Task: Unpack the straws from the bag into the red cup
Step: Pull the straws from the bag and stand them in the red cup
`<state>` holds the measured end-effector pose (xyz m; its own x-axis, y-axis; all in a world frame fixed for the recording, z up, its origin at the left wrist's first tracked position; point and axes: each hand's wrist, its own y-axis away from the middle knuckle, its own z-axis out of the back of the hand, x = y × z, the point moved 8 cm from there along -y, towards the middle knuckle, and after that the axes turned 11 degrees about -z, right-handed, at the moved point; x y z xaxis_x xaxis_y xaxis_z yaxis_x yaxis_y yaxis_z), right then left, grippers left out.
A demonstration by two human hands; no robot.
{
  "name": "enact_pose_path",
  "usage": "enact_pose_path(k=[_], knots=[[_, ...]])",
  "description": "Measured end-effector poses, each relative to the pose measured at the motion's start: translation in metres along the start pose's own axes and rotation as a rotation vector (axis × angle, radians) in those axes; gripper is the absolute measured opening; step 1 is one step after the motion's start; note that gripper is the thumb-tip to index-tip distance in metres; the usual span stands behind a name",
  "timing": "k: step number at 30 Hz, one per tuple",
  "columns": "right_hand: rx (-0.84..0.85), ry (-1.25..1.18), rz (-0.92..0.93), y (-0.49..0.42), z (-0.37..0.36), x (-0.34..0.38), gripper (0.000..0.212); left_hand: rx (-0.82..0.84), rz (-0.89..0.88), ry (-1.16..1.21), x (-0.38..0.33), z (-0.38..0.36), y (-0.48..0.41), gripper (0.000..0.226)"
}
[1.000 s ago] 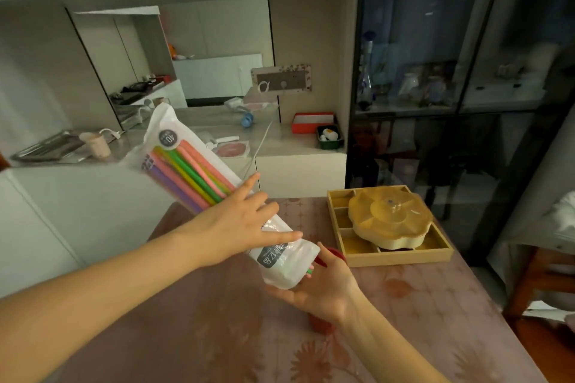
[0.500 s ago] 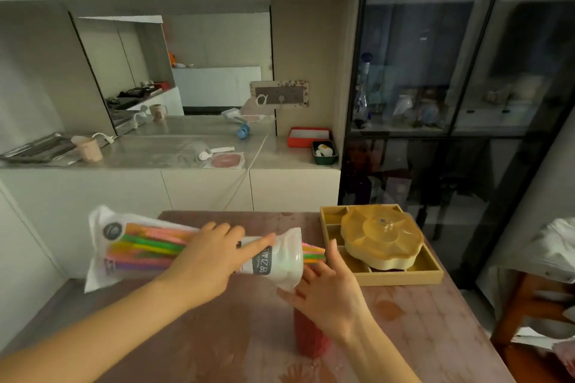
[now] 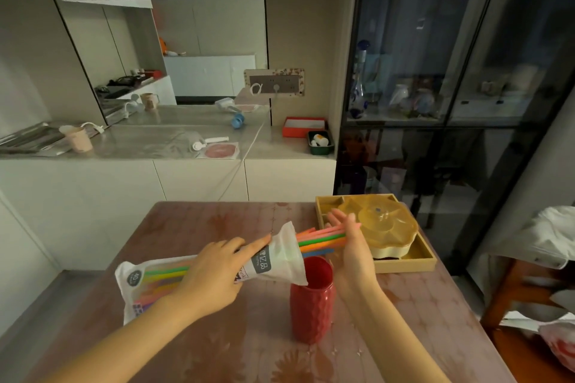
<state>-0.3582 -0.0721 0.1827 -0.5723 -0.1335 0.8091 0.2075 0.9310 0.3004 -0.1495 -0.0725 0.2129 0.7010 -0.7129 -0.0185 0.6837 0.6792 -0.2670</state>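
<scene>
- The left hand (image 3: 214,274) reaches in from the lower left with the forearm low over the surface (image 3: 193,227); its palm faces down and its fingers wrap over the middle of the bag (image 3: 280,258), the index finger stretched along the bag toward its open mouth.
- The bag lies nearly level in the air, its sealed end to the left and its open end just above the rim of the red cup (image 3: 312,298).
- The straws (image 3: 323,238), in pink, green, orange and blue, stick out of the bag's mouth to the right; the rest show through the clear plastic on the left.
- The right hand (image 3: 351,246) stands edge-up, palm facing left, fingers straight and together, pressed flat against the straws' tips rather than gripping them.
- The red cup stands upright on the surface, below the bag's mouth and just beside the right wrist.
- A yellow compartment tray (image 3: 413,261) with a flower-shaped lid sits behind the right hand.
</scene>
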Motion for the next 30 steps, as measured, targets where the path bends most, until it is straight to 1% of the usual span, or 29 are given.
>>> enact_pose_path(k=[2, 4, 6, 7, 8, 12, 13, 15, 16, 18, 20, 21, 23, 26, 30], knots=[[0.005, -0.021, 0.035, -0.002, 0.003, 0.012, 0.031, -0.016, 0.025, 0.055, 0.001, -0.007, 0.002, 0.083], [0.026, -0.005, 0.010, -0.004, 0.000, 0.015, 0.029, -0.050, 0.046, 0.117, -0.001, -0.013, 0.002, 0.079], [0.032, 0.076, -0.009, -0.007, -0.003, 0.015, 0.033, -0.090, 0.062, 0.180, -0.005, -0.019, 0.001, 0.076], [0.036, 0.131, 0.001, -0.008, -0.005, 0.017, 0.030, -0.108, 0.068, 0.217, -0.006, -0.023, 0.000, 0.075], [0.038, 0.167, 0.015, -0.007, -0.009, 0.021, 0.027, -0.124, 0.076, 0.260, -0.007, -0.026, -0.001, 0.075], [0.112, 0.244, 0.138, -0.001, -0.035, 0.051, 0.036, -0.215, 0.129, 0.469, -0.008, -0.033, -0.003, 0.080], [0.143, 0.232, 0.164, 0.000, -0.042, 0.060, 0.037, -0.233, 0.139, 0.504, -0.008, -0.034, -0.003, 0.081], [0.196, 0.119, 0.165, 0.003, -0.054, 0.077, 0.034, -0.280, 0.151, 0.556, -0.004, -0.033, -0.001, 0.082], [0.195, 0.048, 0.168, 0.005, -0.058, 0.086, 0.033, -0.305, 0.158, 0.572, -0.001, -0.032, 0.000, 0.083], [0.130, -0.017, 0.228, 0.007, -0.060, 0.103, 0.038, -0.332, 0.167, 0.577, 0.005, -0.031, 0.002, 0.085], [0.070, 0.049, 0.323, 0.011, -0.061, 0.118, 0.041, -0.329, 0.163, 0.559, 0.008, -0.032, 0.002, 0.085], [0.070, 0.114, 0.358, 0.012, -0.065, 0.123, 0.041, -0.327, 0.162, 0.553, 0.009, -0.033, 0.003, 0.085], [0.108, 0.190, 0.357, 0.013, -0.072, 0.126, 0.041, -0.335, 0.164, 0.567, 0.009, -0.033, 0.004, 0.087], [0.177, 0.046, 0.296, 0.014, -0.078, 0.127, 0.041, -0.369, 0.179, 0.653, 0.010, -0.035, 0.003, 0.091], [0.135, -0.088, 0.315, 0.012, -0.075, 0.136, 0.040, -0.392, 0.204, 0.695, 0.016, -0.040, 0.001, 0.090]])
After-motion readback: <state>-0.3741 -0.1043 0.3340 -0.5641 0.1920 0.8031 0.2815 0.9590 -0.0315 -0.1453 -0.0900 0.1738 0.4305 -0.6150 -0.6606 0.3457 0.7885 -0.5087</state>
